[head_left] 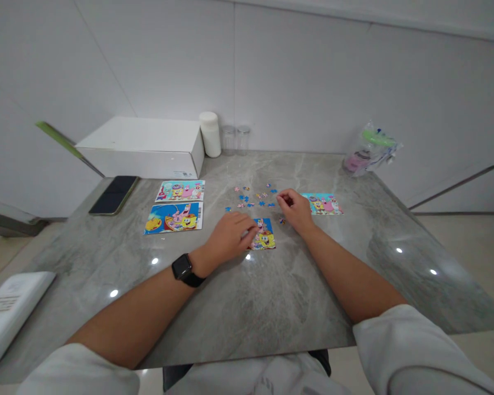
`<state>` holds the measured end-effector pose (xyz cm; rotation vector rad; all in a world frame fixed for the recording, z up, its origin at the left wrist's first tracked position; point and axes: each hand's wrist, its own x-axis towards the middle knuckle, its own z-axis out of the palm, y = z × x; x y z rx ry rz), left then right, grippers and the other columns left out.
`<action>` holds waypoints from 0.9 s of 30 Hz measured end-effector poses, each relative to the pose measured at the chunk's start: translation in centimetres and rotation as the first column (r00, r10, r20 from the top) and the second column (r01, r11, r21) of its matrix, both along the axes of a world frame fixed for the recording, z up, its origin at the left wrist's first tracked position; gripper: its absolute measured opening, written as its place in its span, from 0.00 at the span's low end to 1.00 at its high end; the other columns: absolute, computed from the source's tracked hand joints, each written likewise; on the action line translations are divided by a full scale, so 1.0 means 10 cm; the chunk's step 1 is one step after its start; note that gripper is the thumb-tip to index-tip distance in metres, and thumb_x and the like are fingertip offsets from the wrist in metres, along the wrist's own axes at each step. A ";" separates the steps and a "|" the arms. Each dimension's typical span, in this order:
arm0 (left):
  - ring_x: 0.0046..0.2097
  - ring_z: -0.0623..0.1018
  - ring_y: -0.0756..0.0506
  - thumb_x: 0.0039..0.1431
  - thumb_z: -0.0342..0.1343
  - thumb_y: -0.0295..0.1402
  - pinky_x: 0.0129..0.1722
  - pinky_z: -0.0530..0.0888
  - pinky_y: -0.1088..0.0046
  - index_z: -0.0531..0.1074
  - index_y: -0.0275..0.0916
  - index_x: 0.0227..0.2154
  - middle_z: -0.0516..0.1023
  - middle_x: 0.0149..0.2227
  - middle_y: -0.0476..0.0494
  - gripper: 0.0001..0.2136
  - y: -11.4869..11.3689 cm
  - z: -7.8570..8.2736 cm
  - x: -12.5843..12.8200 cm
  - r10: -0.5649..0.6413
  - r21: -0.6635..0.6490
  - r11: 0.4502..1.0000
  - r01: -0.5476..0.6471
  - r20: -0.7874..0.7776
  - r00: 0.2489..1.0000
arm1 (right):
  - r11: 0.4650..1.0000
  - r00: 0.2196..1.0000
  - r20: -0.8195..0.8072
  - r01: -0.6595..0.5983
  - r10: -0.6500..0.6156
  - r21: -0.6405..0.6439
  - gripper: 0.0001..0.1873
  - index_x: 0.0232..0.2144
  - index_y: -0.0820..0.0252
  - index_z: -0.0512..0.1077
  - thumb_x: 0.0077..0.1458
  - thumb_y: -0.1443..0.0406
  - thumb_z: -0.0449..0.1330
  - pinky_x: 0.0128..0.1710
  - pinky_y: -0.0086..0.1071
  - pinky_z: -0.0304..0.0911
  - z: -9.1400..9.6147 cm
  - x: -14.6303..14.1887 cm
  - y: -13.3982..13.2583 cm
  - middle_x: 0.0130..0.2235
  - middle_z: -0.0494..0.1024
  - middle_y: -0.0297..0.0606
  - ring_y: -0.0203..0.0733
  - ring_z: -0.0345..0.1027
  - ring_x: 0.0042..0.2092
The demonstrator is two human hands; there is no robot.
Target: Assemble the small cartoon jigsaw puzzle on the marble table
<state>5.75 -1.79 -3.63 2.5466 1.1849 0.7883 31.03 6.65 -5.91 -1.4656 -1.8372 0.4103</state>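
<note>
A partly assembled cartoon jigsaw (264, 235) lies in the middle of the grey marble table (271, 296). My left hand (230, 236), with a black watch on its wrist, rests curled on the jigsaw's left edge, fingers pressed together on it. My right hand (293, 208) hovers just right of the jigsaw with its fingers pinched; what they hold is too small to make out. Several loose puzzle pieces (253, 198) are scattered just beyond both hands. One stray piece (282, 221) lies beside my right hand.
Two finished cartoon puzzles (180, 191) (174, 217) lie at the left, another (323, 203) at the right. A black phone (114, 194), white box (144, 147), white canister (210, 134), two glass jars (235, 139), a plastic bag (368, 151) and a white pad (8, 312) stand around.
</note>
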 end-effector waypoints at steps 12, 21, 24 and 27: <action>0.30 0.66 0.47 0.76 0.40 0.48 0.34 0.66 0.69 0.61 0.42 0.24 0.64 0.24 0.49 0.24 0.57 -0.16 -0.58 0.555 -0.300 0.827 -0.475 0.565 0.610 | 1.000 1.000 -0.008 -0.026 0.026 0.007 0.15 0.42 0.57 0.77 0.66 0.57 0.53 0.43 0.35 0.66 -0.09 -0.01 0.01 0.34 0.82 0.38 0.45 0.75 0.36; 0.38 0.73 0.45 0.76 0.41 0.39 0.41 0.68 0.69 0.67 0.41 0.30 0.72 0.31 0.47 0.18 0.55 -0.25 -0.56 0.577 -0.277 0.816 -0.508 0.443 0.686 | 0.999 0.998 -0.046 -0.046 0.045 -0.012 0.15 0.42 0.57 0.78 0.65 0.58 0.54 0.40 0.34 0.65 -0.10 -0.01 0.02 0.32 0.82 0.37 0.44 0.74 0.35; 0.38 0.74 0.44 0.75 0.42 0.37 0.41 0.68 0.68 0.67 0.41 0.31 0.72 0.31 0.47 0.16 0.57 -0.27 -0.56 0.567 -0.272 0.823 -0.499 0.457 0.685 | 0.999 0.997 -0.063 -0.051 0.051 0.001 0.14 0.40 0.57 0.78 0.65 0.58 0.55 0.38 0.34 0.64 -0.14 0.00 0.04 0.31 0.81 0.36 0.43 0.73 0.34; 0.38 0.74 0.44 0.75 0.42 0.35 0.41 0.68 0.67 0.68 0.42 0.32 0.72 0.31 0.47 0.15 0.58 -0.29 -0.55 0.547 -0.257 0.835 -0.487 0.482 0.684 | 0.997 0.994 -0.083 -0.063 0.066 0.041 0.13 0.38 0.56 0.79 0.65 0.57 0.56 0.37 0.33 0.64 -0.18 0.01 0.06 0.30 0.81 0.35 0.42 0.72 0.32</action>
